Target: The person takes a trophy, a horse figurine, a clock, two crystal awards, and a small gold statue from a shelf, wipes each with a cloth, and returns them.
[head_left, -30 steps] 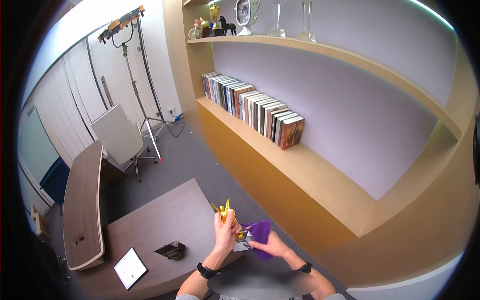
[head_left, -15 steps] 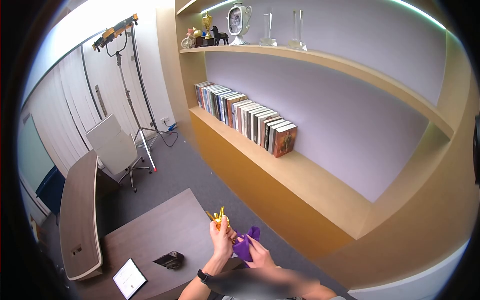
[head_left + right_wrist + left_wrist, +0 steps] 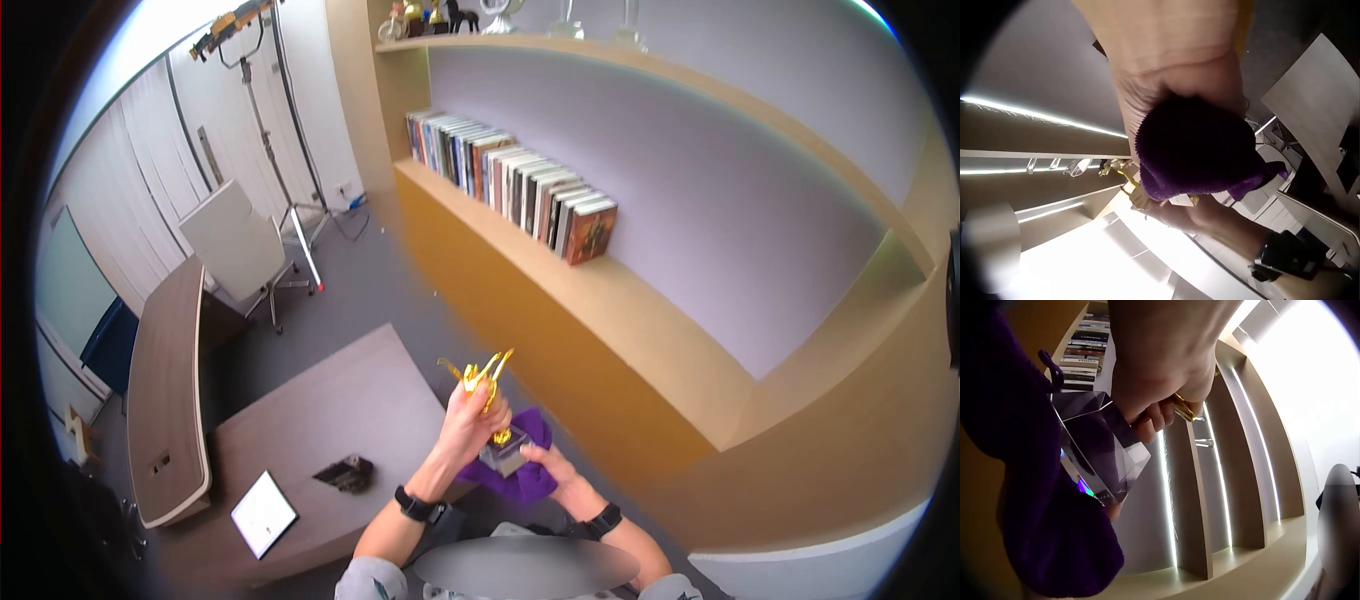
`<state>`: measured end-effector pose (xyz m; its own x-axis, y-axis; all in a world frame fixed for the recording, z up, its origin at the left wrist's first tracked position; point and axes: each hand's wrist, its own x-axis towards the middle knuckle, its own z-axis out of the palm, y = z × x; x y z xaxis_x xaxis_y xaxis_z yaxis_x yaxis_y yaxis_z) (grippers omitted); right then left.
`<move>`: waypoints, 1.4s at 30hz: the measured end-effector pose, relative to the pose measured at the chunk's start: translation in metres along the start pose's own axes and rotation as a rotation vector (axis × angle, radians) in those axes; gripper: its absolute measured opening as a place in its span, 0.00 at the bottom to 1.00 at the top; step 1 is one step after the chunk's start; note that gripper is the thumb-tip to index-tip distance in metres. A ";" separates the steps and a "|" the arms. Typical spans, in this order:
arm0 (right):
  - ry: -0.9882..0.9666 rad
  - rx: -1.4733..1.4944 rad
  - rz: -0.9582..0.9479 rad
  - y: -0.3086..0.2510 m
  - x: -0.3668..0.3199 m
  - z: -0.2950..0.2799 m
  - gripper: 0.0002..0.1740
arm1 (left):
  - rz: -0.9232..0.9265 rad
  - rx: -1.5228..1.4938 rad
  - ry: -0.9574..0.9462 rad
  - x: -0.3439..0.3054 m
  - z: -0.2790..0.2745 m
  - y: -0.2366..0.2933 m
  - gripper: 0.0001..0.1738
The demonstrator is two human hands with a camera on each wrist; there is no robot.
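My left hand (image 3: 466, 425) grips a golden trophy figure (image 3: 482, 376) around its body, and its thin golden points stick out above the fist. Below the fist is the trophy's clear, faceted crystal base (image 3: 1100, 440), tilted over the table's near edge. A purple cloth (image 3: 530, 488) wraps beneath and around the base. With the thumb over the base's near side, my right hand (image 3: 562, 474) holds the cloth against it. In the right wrist view the cloth (image 3: 1197, 150) covers most of the right fingers.
On the dark wooden table (image 3: 330, 390) lie a white framed sheet (image 3: 264, 514) and a black object (image 3: 346, 474). A shelf unit with a row of books (image 3: 510, 180) curves along the right. An office chair (image 3: 235, 240) and a light stand (image 3: 265, 140) stand further back.
The cloth, beside the base and then bunched over it, now spreads beneath and around it, leaving the base's top showing. The left hand keeps its grip on the trophy. The head view has shifted down.
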<state>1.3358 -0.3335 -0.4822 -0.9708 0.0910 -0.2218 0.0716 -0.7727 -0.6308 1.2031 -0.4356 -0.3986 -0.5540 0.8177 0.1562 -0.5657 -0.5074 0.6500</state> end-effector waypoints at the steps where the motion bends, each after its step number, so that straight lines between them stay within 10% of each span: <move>1: 0.008 0.030 -0.035 -0.001 -0.003 0.007 0.33 | -0.026 0.000 0.014 0.001 0.003 0.001 0.13; 10: 0.242 -0.074 -0.473 -0.018 -0.017 0.055 0.36 | 0.120 0.800 0.262 -0.023 -0.001 -0.022 0.22; 17: 0.364 -1.139 -0.828 -0.003 -0.023 0.048 0.40 | 0.110 0.703 0.299 -0.030 0.005 -0.030 0.15; 22: 0.168 -1.197 -0.772 -0.016 -0.034 0.046 0.27 | 0.005 0.551 0.311 -0.037 -0.008 -0.019 0.19; 31: 0.243 -0.089 -0.524 -0.063 -0.008 0.052 0.21 | -0.060 0.461 0.058 -0.056 -0.022 -0.021 0.19; 38: -0.269 -0.283 -0.220 -0.062 0.014 0.063 0.33 | -0.284 0.480 -0.030 -0.070 -0.018 -0.023 0.19; 42: -0.212 -0.363 -0.267 -0.052 0.016 0.060 0.33 | -0.329 0.278 -0.066 -0.073 -0.028 -0.030 0.20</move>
<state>1.3030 -0.3294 -0.4083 -0.9886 0.0967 0.1152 -0.1473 -0.4682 -0.8713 1.2432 -0.4880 -0.4502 -0.3265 0.9438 -0.0519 -0.5146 -0.1315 0.8473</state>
